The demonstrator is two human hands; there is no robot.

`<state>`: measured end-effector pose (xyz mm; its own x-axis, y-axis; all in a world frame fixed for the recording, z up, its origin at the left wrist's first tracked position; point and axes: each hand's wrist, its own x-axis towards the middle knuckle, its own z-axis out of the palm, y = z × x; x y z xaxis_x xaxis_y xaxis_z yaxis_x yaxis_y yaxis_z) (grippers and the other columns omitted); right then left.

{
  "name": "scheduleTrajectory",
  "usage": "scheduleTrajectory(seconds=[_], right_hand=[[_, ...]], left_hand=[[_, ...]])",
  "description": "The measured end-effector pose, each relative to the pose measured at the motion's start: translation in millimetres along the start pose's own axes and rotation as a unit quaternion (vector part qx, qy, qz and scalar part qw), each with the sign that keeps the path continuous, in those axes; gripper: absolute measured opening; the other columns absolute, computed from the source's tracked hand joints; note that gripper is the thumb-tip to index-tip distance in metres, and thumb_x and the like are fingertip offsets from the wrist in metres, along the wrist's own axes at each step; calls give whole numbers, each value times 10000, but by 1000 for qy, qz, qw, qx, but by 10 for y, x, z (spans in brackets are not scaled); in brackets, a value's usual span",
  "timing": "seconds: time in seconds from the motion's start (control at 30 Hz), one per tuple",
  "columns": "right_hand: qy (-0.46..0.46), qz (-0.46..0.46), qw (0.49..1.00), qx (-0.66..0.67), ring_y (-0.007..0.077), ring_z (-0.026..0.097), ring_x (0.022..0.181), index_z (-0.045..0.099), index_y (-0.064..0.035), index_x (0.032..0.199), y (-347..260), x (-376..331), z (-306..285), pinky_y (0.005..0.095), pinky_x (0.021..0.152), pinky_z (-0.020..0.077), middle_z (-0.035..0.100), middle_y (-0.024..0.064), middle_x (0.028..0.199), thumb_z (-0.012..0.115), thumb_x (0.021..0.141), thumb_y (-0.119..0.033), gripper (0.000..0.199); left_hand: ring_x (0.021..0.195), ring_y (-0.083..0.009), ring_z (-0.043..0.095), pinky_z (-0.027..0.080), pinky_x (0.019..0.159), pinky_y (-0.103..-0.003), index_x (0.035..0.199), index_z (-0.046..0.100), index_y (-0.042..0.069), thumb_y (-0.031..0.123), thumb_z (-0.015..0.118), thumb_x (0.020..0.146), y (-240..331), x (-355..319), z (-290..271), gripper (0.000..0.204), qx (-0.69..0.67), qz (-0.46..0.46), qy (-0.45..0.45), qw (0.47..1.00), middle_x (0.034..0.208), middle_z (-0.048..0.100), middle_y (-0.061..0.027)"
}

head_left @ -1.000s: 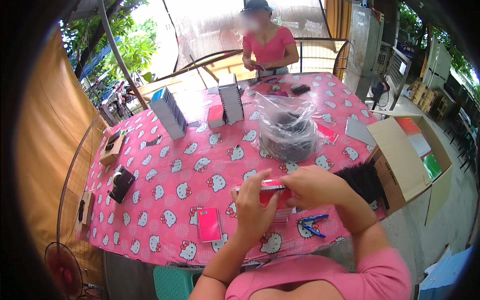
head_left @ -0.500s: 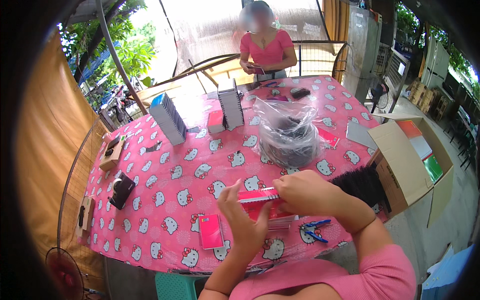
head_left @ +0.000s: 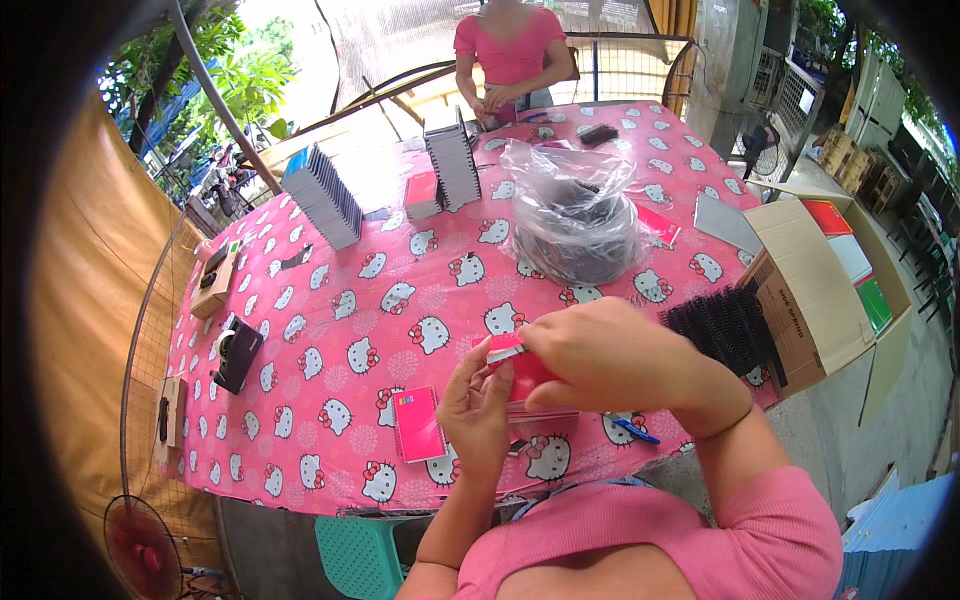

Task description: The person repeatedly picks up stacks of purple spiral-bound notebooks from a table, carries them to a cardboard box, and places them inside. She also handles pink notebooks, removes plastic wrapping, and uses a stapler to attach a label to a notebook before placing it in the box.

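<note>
A red-pink notebook [head_left: 527,384] is held in front of me, its white page edges showing at the top corner. My left hand [head_left: 477,400] closes on its left side, thumb and fingers pinching near that corner. My right hand [head_left: 610,358] grips the upper edge with bent fingers; the fingertips and any small thing in them are hidden. More pink notebooks appear to lie beneath my hands, mostly covered. Left of my left hand, a pink spiral notebook [head_left: 420,425] lies flat. Blue-handled pliers [head_left: 637,430] rest right of the held notebook, partly hidden by my right forearm.
Black spiral coils [head_left: 715,325] lie beside an open cardboard box [head_left: 830,300] with notebooks. A clear plastic bag [head_left: 575,240] holds dark coils. Notebook stacks [head_left: 325,200] stand farther back. A tape dispenser [head_left: 235,355] sits left. Across the table [head_left: 330,385], another person handles a small item.
The held notebook now tips more face-up, and both my hands have come together at its upper corner. The view has shifted slightly. The person opposite has lowered their hands to the table.
</note>
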<state>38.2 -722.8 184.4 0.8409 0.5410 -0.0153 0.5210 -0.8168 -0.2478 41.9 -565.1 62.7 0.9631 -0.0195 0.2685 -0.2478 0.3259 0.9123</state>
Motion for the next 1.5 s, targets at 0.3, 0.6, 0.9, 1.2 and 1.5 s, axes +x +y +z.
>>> scheduleTrajectory(seconds=[0.3,0.6,0.9,1.2,1.5], right_hand=[[-41,-8,999,-28,320,625,762,575,18,839,146,315,35,407,654,494,627,145,787,696,712,-349,407],[64,8,998,9,323,616,729,585,-23,836,16,85,41,416,625,480,610,133,766,661,748,-315,314],[189,-18,981,42,320,601,693,580,-31,857,55,175,399,393,588,473,600,111,739,627,783,-138,139],[-66,50,995,-59,343,606,717,583,-11,893,33,232,178,431,611,466,607,140,734,675,751,-351,380],[-4,34,999,-35,339,607,730,572,-28,893,-97,185,129,421,610,464,613,146,758,645,774,-326,329]], left_hand=[[875,-115,593,498,736,-231,1092,627,-10,-44,648,796,-52,114,-113,299,59,2,38,998,951,647,-70],[872,-109,594,509,722,-219,1095,617,-19,-64,635,797,39,113,-17,302,144,44,58,987,945,643,-84],[910,-125,593,526,762,-238,1061,611,-34,-75,617,809,-7,108,-57,255,-22,8,-11,1000,987,624,-83],[851,-114,597,494,743,-235,1024,637,-25,-95,629,784,62,70,-70,250,-15,-4,-8,1000,928,649,-79],[859,-102,595,508,733,-225,1054,635,-16,-55,633,805,35,127,-152,252,-32,-21,-20,999,951,644,-71]])
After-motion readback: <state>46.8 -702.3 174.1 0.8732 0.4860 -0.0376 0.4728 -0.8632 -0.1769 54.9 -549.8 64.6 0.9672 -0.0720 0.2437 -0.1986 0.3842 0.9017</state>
